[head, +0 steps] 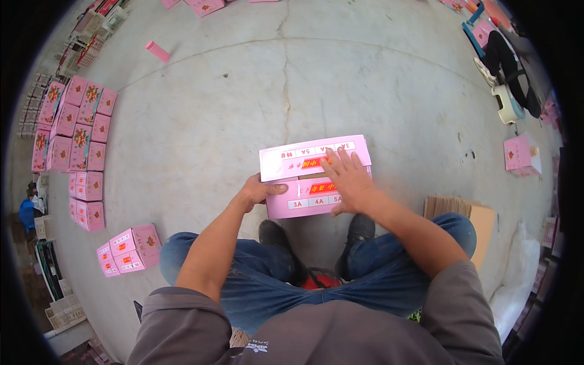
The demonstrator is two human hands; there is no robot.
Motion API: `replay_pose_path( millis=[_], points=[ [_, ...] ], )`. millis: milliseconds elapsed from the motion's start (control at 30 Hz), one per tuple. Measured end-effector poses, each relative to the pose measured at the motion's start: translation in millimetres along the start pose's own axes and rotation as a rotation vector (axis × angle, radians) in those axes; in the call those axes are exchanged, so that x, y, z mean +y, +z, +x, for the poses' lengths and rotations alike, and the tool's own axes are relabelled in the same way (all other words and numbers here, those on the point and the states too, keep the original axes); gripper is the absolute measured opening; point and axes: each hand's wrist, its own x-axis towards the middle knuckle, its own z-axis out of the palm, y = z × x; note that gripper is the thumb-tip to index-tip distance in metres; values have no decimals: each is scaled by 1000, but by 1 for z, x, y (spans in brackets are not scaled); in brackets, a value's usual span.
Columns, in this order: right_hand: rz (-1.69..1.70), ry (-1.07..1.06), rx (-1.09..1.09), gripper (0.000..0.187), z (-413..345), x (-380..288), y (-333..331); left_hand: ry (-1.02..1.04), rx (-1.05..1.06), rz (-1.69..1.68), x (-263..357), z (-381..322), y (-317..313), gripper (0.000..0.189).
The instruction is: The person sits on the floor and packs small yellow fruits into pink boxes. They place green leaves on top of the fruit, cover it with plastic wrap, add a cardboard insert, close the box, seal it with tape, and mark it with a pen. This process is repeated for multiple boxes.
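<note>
A pink cardboard box (285,207) stands on the floor in front of my shoes. Its two top flaps bear printing, and between them a narrow gap shows brown cardboard. The far flap (276,159) looks slightly raised and skewed against the near one. My left hand (255,194) grips the box's left end, thumb on top and the other fingers partly hidden at the side. Spread across the right part of both flaps, my right hand (349,182) presses with its palm down, covering some of the print.
Stacked pink boxes (82,123) rise at the left, with more boxes (132,251) near my left knee. Flat brown cardboard (481,228) leans beside my right knee. A pink cylinder (157,51) lies farther off. Another person (506,68) sits at the upper right by a small stool (506,105).
</note>
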Motion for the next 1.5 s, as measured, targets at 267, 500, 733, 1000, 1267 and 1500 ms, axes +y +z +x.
replay_pose_path(
  millis=[267,500,733,1000,1267,1500],
  points=[
    [-10,15,60,133,2,-18,18,-152,-184,605,46,32,-55,112],
    [70,-57,136,125,11,-2,33,542,406,821,208,94,-26,77],
    [133,-152,172,115,10,4,46,568,149,1053,125,102,126,51],
    [123,-128,209,106,12,7,50,903,539,904,72,64,112,42],
    [516,-88,314,80,20,45,53,1001,560,931,65,69,111,38],
    [1427,1169,958,61,37,195,75,1034,584,941,67,63,115,33]
  ],
)
